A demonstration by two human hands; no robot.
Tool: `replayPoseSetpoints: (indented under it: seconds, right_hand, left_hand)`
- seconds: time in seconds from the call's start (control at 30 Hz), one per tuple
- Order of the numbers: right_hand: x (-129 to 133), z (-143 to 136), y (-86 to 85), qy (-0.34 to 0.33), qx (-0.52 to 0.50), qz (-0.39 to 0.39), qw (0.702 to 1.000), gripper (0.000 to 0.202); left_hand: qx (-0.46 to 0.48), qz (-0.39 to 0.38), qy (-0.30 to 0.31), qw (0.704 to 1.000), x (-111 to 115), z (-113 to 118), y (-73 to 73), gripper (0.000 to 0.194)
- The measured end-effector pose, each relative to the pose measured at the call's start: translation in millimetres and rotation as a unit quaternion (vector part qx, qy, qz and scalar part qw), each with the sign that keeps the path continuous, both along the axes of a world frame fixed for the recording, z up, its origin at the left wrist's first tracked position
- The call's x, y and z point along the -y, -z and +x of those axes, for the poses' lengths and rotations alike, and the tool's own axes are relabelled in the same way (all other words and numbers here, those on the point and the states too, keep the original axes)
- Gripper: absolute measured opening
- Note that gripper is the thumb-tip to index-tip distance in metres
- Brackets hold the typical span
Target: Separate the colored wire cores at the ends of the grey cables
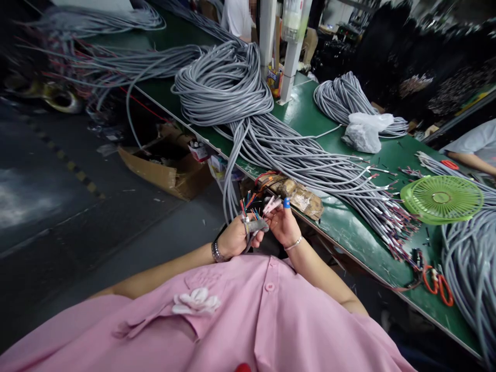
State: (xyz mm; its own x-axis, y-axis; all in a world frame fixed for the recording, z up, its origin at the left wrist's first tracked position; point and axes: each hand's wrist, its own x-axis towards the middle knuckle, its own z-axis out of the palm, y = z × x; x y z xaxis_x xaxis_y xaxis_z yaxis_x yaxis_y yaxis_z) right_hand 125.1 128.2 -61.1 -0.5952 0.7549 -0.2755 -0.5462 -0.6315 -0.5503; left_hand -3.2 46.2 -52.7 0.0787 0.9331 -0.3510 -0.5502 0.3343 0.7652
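Observation:
My left hand (237, 236) is closed around the end of a grey cable, and a grey cover sits on one of its digits. Thin coloured wires (248, 201), among them red, blue, green and orange, fan out above that hand. My right hand (284, 227), with a blue cover on a fingertip, is closed beside the left one. At its fingers is a small pale pink-and-white piece (272, 205), whose kind I cannot make out. Both hands are in front of my pink shirt, close to the bench edge.
A green bench (333, 227) carries a large coil of grey cable (225, 85), with bared wire ends at right. A green fan (442, 198), orange-handled scissors (437, 284) and a plastic bag (364, 132) lie there. A cardboard box (163, 168) is below. Other people are across the bench.

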Motion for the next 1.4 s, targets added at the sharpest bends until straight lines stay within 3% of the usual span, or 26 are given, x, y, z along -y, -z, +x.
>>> replayPoseSetpoints:
  seconds: [0.23,0.4,0.6,0.73,0.87,1.03,1.27,1.4]
  right_hand:
    - [-0.6,5.9,-6.1,-0.049,0.008,0.015,0.999,0.044]
    - [1.2,0.6,-5.5,0.017,0.069,0.090,0.993,0.028]
    - [3.0,-1.5,8.3,0.080,0.173,0.185,0.964,0.046]
    - [-0.6,-6.9,7.1,0.024,0.105,0.103,0.989,0.048]
    - [-2.9,-11.8,1.6,0.049,0.055,0.035,0.997,0.039]
    - [-1.4,-11.1,0.5,0.047,0.038,0.018,0.998,0.036]
    - [1.8,-1.3,-1.3,-0.013,0.017,0.016,1.000,0.051]
    - [3.1,3.9,-5.7,-0.047,0.004,0.018,0.999,0.046]
  left_hand:
    - [-0.036,-0.026,0.019,0.999,12.0,1.7,-15.5,0.028]
    - [-0.034,-0.026,-0.016,0.999,8.9,1.6,-15.6,0.028]
    - [-0.015,-0.016,-0.027,0.999,4.5,-0.1,-12.8,0.026]
    - [-0.006,-0.013,-0.036,0.999,3.5,1.2,-10.2,0.025]
    - [-0.023,-0.022,-0.030,0.999,3.4,2.7,-7.8,0.025]
    - [-0.039,-0.019,-0.027,0.999,3.7,3.2,-7.0,0.026]
    - [-0.034,-0.026,-0.037,0.998,7.8,0.2,-12.7,0.029]
    - [-0.056,-0.037,-0.028,0.997,12.7,-0.7,-17.7,0.032]
